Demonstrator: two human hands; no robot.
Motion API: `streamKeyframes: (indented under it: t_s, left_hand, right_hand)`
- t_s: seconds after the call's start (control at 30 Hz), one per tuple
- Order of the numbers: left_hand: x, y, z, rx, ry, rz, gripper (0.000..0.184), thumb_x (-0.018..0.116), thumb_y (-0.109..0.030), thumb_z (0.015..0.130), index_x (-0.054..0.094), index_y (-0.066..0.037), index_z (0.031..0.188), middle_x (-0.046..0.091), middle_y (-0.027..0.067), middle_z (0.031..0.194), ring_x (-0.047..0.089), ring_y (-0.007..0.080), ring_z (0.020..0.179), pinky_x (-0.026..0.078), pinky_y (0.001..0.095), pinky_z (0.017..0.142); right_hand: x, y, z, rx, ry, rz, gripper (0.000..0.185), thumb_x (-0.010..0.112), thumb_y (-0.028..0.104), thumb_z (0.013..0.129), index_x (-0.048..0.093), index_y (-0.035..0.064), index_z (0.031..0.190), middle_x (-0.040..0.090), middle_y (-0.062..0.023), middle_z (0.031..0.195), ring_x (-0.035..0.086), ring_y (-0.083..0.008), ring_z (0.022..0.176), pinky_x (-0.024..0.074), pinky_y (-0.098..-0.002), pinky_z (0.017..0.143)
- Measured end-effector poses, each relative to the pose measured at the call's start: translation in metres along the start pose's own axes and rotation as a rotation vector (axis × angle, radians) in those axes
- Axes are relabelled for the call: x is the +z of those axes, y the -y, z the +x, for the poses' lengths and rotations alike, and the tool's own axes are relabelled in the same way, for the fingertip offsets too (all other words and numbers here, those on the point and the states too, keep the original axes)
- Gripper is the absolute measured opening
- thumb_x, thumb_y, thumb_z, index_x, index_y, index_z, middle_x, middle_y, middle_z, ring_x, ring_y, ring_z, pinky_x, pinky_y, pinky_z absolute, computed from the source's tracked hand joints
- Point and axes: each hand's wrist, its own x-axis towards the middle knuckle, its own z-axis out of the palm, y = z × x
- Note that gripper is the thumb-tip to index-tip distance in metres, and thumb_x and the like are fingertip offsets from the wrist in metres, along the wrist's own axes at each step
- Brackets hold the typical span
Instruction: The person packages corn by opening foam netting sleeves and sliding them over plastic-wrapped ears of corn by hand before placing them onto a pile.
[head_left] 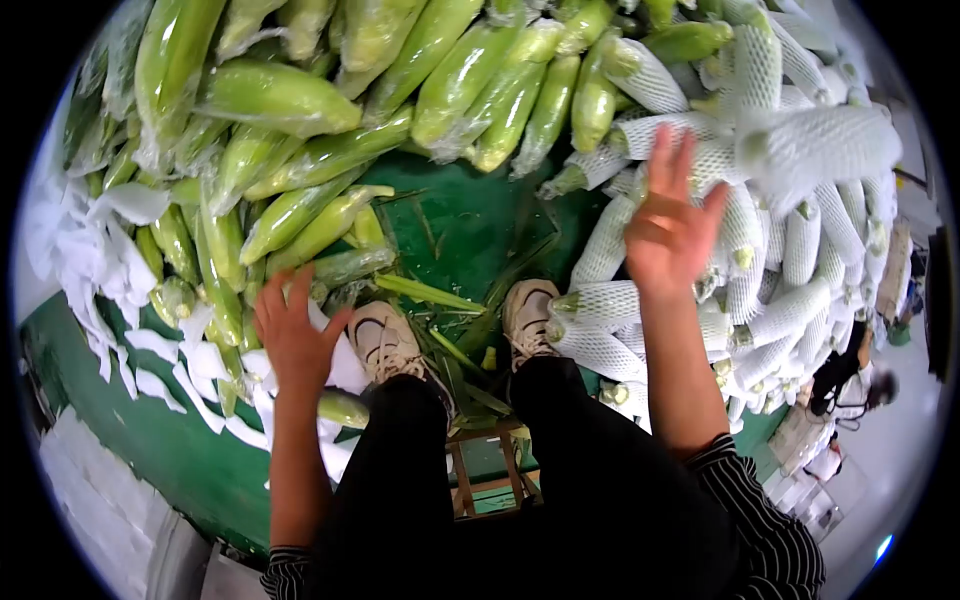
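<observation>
My left hand [292, 325], fingers spread, is over the lower edge of a pile of green corn ears [320, 220] in clear plastic wrap. No ear shows in its grip. My right hand [672, 230] is raised at the edge of a heap of corn ears in white foam net sleeves [795, 310]. Its fingers are apart and hold nothing. Up and to the right of it, a net-sleeved ear [825, 150] looks smeared by motion, apart from the fingers. White foam pieces [205, 365] lie beside and below my left hand.
Between the piles, my shoes [385, 340] rest on a green floor [450, 225] strewn with husk scraps [430, 292]. A wooden stool [485, 470] is under me. Another person [850, 385] and some boxes [805, 440] are at the far right.
</observation>
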Motion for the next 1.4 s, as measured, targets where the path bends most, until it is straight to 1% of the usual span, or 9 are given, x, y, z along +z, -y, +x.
streamKeyframes:
  t_s: [0.2, 0.33, 0.4, 0.57, 0.67, 0.73, 1.0, 1.13, 1.4]
  left_hand:
    - [-0.008, 0.015, -0.010, 0.095, -0.025, -0.554, 0.031, 0.083, -0.019, 0.076, 0.064, -0.003, 0.094, 0.062, 0.0107, 0.107, 0.059, 0.0271, 0.095, 0.049, 0.0360, 0.079]
    - [0.007, -0.056, 0.014, 0.051, -0.213, -1.161, 0.043, 0.063, -0.042, 0.096, 0.053, -0.003, 0.081, 0.059, 0.0110, 0.094, 0.056, 0.0168, 0.088, 0.045, 0.0290, 0.074]
    - [0.009, -0.066, 0.026, -0.332, -0.036, -1.430, 0.051, 0.046, -0.047, 0.103, 0.049, -0.004, 0.076, 0.059, 0.0131, 0.094, 0.055, 0.0178, 0.087, 0.045, 0.0302, 0.075]
    - [0.034, -0.046, 0.029, -0.383, 0.176, -1.388, 0.051, 0.033, -0.046, 0.105, 0.050, -0.002, 0.084, 0.062, 0.0157, 0.099, 0.054, 0.0240, 0.088, 0.044, 0.0353, 0.083]
    - [0.039, 0.008, 0.009, -0.012, -0.266, -0.228, 0.028, 0.065, -0.029, 0.094, 0.057, -0.002, 0.100, 0.062, 0.0165, 0.106, 0.057, 0.0318, 0.096, 0.043, 0.0402, 0.088]
    - [0.046, 0.047, -0.020, 0.065, 0.121, -0.101, 0.035, 0.078, -0.016, 0.077, 0.059, -0.004, 0.104, 0.061, 0.0158, 0.109, 0.056, 0.0358, 0.104, 0.042, 0.0439, 0.092]
    - [0.012, 0.024, -0.015, 0.437, -0.468, -0.724, 0.022, 0.071, -0.001, 0.078, 0.063, -0.007, 0.097, 0.058, 0.0158, 0.105, 0.060, 0.0332, 0.087, 0.051, 0.0436, 0.075]
    - [0.007, -0.071, 0.043, 0.735, -0.261, -0.840, 0.033, 0.072, 0.001, 0.069, 0.064, -0.005, 0.101, 0.057, 0.0158, 0.105, 0.061, 0.0328, 0.088, 0.053, 0.0434, 0.079]
    - [-0.014, -0.125, 0.051, 0.450, 0.259, -0.428, 0.042, 0.071, -0.027, 0.074, 0.067, -0.006, 0.111, 0.054, 0.0110, 0.126, 0.048, 0.0335, 0.116, 0.041, 0.0492, 0.096]
  right_hand:
    - [-0.045, -0.117, -0.013, 0.519, -0.009, -1.263, 0.055, 0.067, 0.009, 0.091, 0.043, 0.0096, 0.141, 0.056, -0.0095, 0.114, 0.062, -0.0149, 0.092, 0.0538, -0.0284, 0.081]
    - [-0.012, -0.162, -0.016, 0.594, 0.491, -1.321, 0.053, 0.067, 0.008, 0.093, 0.045, 0.0082, 0.141, 0.053, -0.0065, 0.107, 0.061, -0.0125, 0.092, 0.0524, -0.0282, 0.079]
    - [-0.026, -0.163, -0.024, 0.694, 0.073, -0.881, 0.041, 0.066, 0.000, 0.091, 0.054, 0.0074, 0.129, 0.057, -0.0053, 0.105, 0.056, -0.0097, 0.086, 0.0493, -0.0259, 0.078]
    - [-0.036, -0.151, -0.018, 0.021, 0.654, -1.807, 0.015, 0.074, 0.002, 0.081, 0.060, 0.0031, 0.085, 0.060, -0.0093, 0.099, 0.058, -0.0235, 0.082, 0.0470, -0.0351, 0.078]
    - [-0.027, -0.137, -0.002, -0.256, 0.662, -1.732, 0.024, 0.077, 0.008, 0.073, 0.054, 0.0050, 0.071, 0.058, -0.0110, 0.089, 0.056, -0.0315, 0.077, 0.0457, -0.0393, 0.071]
    - [-0.030, -0.126, -0.004, -0.088, 0.477, -1.542, 0.028, 0.071, 0.001, 0.072, 0.044, 0.0068, 0.067, 0.054, -0.0097, 0.078, 0.054, -0.0262, 0.072, 0.0442, -0.0352, 0.067]
    - [-0.038, -0.092, -0.032, 0.229, -0.037, -0.925, 0.025, 0.064, -0.002, 0.077, 0.042, 0.0083, 0.069, 0.055, -0.0047, 0.078, 0.052, -0.0164, 0.071, 0.0421, -0.0304, 0.063]
    - [0.007, -0.098, -0.029, 0.413, -0.068, -0.471, 0.023, 0.056, -0.007, 0.075, 0.042, 0.0106, 0.081, 0.058, -0.0060, 0.085, 0.057, -0.0159, 0.078, 0.0462, -0.0295, 0.068]
    - [-0.020, -0.085, -0.009, 0.276, -0.564, -0.400, 0.042, 0.056, 0.025, 0.101, 0.049, 0.0082, 0.139, 0.063, -0.0121, 0.125, 0.065, -0.0248, 0.110, 0.0569, -0.0373, 0.090]
